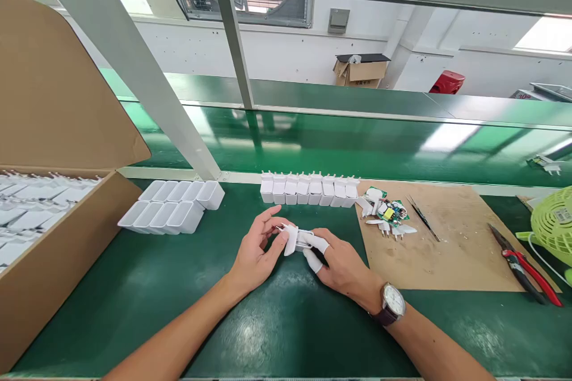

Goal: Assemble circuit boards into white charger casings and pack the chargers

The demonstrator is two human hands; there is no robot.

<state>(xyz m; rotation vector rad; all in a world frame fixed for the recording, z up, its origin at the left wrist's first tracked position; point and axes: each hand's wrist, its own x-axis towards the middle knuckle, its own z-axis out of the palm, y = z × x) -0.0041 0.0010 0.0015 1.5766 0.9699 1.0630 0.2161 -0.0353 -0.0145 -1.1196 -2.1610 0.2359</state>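
Between my two hands, above the middle of the green bench, is a white plug charger [291,240] with its thin prongs pointing left. My left hand [255,255] pinches the prong end with thumb and fingers. White finger covers sit on the thumb and a finger of my right hand [343,263], which grips the charger's other end; the fingers partly hide it. Just beyond stands a row of white plug chargers [315,191], prongs up. Empty white plastic cases [181,209] lie in two rows to the left.
An open cardboard box [75,268] of white plug parts stands at left. On a brown board [451,262] are circuit boards with plug parts [389,212], tweezers [423,218] and red-handled pliers [522,266]. A green fan [552,223] is far right. A slanted metal post [152,83] rises behind.
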